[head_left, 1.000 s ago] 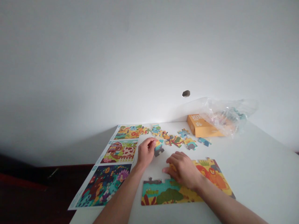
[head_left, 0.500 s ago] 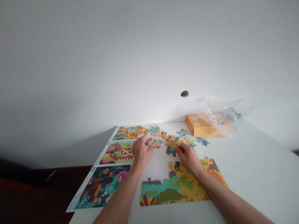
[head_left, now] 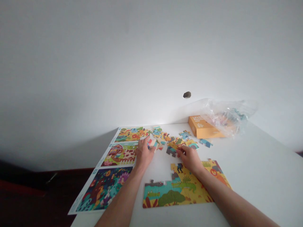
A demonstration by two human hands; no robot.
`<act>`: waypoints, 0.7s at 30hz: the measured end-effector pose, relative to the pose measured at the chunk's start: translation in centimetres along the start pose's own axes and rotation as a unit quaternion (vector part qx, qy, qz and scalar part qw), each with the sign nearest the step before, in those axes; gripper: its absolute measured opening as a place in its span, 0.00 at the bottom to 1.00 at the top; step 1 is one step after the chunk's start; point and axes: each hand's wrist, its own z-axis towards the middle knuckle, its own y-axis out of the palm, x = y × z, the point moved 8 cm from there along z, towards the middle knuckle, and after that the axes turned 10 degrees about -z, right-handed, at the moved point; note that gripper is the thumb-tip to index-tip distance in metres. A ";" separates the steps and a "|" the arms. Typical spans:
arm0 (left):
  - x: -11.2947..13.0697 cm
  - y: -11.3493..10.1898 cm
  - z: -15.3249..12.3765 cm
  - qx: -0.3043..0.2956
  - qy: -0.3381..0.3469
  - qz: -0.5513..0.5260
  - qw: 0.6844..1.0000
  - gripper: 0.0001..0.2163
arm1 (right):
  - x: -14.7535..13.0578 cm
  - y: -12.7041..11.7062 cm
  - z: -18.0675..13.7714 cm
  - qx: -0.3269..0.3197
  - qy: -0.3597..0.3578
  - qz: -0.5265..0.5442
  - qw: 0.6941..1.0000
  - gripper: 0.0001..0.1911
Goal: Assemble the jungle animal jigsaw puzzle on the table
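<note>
My right hand (head_left: 189,157) pinches a puzzle piece (head_left: 171,151) with a yellow, teal and grey print, held at its right side just above the white table. My left hand (head_left: 144,153) is curled at the left end of the loose pieces, its thumb and fingers around a pale puzzle piece (head_left: 155,145) that looks tilted up. Loose puzzle pieces (head_left: 165,136) lie in a heap beyond both hands. Nearer me is a partly joined jigsaw (head_left: 187,189) with crocodiles and a lion, its upper left stepped open. My right forearm covers part of it.
On the left lies a sheet with three printed pictures (head_left: 106,186), partly under my left forearm. An orange puzzle box (head_left: 205,129) stands at the back right, with a clear plastic bag (head_left: 227,116) on it. Behind the table (head_left: 258,176) rises a white wall with a hole (head_left: 187,94).
The piece in my right hand has shifted slightly left and turned a little. Pieces by my left hand have moved slightly, one tilting up against the thumb. Both hands stay nearly in place.
</note>
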 end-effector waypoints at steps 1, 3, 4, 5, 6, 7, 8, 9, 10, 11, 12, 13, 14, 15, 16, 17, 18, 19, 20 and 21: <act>0.1 -0.1 0.0 0.008 0.009 -0.020 1.000 0.20 | 0.0 0.0 0.0 -0.001 0.000 -0.001 1.000 0.12; 0.1 -0.4 0.2 0.022 0.021 -0.066 0.997 0.16 | -0.1 0.0 0.0 -0.002 -0.002 0.000 1.000 0.12; -0.1 -0.6 0.3 0.030 0.022 -0.091 0.995 0.15 | -0.1 -0.1 0.0 -0.002 -0.002 0.002 1.000 0.12; -0.3 -0.8 0.4 0.039 0.019 -0.116 0.992 0.14 | -0.1 -0.1 0.0 -0.001 -0.002 0.005 1.000 0.11; -0.5 -0.9 0.5 0.047 0.013 -0.145 0.988 0.13 | -0.2 -0.1 0.0 0.000 -0.004 0.009 1.000 0.11; -0.7 -1.0 0.5 0.052 0.006 -0.176 0.983 0.14 | -0.3 -0.1 0.0 0.003 -0.006 0.014 1.000 0.11; -1.0 -1.1 0.6 0.055 -0.005 -0.209 0.976 0.14 | -0.4 -0.2 -0.1 0.009 -0.010 0.022 1.000 0.11; -1.2 -1.0 0.6 0.055 -0.019 -0.244 0.968 0.15 | -0.5 -0.4 -0.1 0.015 -0.014 0.031 0.999 0.11; -1.4 -0.9 0.6 0.053 -0.036 -0.280 0.958 0.16 | -0.6 -0.5 -0.2 0.020 -0.019 0.043 0.999 0.11; -1.6 -0.6 0.6 0.050 -0.055 -0.313 0.947 0.17 | -0.8 -0.7 -0.3 0.026 -0.023 0.056 0.998 0.11; -1.7 -0.4 0.5 0.048 -0.075 -0.342 0.936 0.18 | -0.9 -0.8 -0.4 0.030 -0.026 0.069 0.997 0.11; -1.8 0.0 0.3 0.046 -0.094 -0.366 0.925 0.19 | -1.1 -0.9 -0.5 0.033 -0.027 0.081 0.996 0.11; -1.8 0.3 0.2 0.042 -0.112 -0.388 0.914 0.20 | -1.2 -1.0 -0.6 0.035 -0.028 0.091 0.995 0.11; -1.8 0.7 0.0 0.036 -0.129 -0.412 0.901 0.20 | -1.2 -1.1 -0.6 0.036 -0.029 0.098 0.994 0.12; -1.7 1.1 -0.1 0.027 -0.143 -0.436 0.888 0.20 | -1.3 -1.1 -0.7 0.036 -0.029 0.103 0.994 0.12; -1.6 1.5 -0.3 0.018 -0.155 -0.459 0.875 0.20 | -1.3 -1.0 -0.7 0.035 -0.029 0.108 0.993 0.12; -1.4 1.8 -0.4 0.009 -0.162 -0.478 0.863 0.19 | -1.3 -0.9 -0.7 0.031 -0.029 0.110 0.993 0.12; -1.2 2.1 -0.5 0.001 -0.166 -0.492 0.854 0.19 | -1.3 -0.8 -0.7 0.026 -0.029 0.111 0.993 0.12; -1.0 2.2 -0.5 -0.006 -0.166 -0.501 0.850 0.18 | -1.4 -0.7 -0.7 0.023 -0.029 0.108 0.993 0.12; -0.8 2.2 -0.5 -0.012 -0.164 -0.503 0.849 0.17 | -1.4 -0.6 -0.7 0.020 -0.029 0.104 0.994 0.12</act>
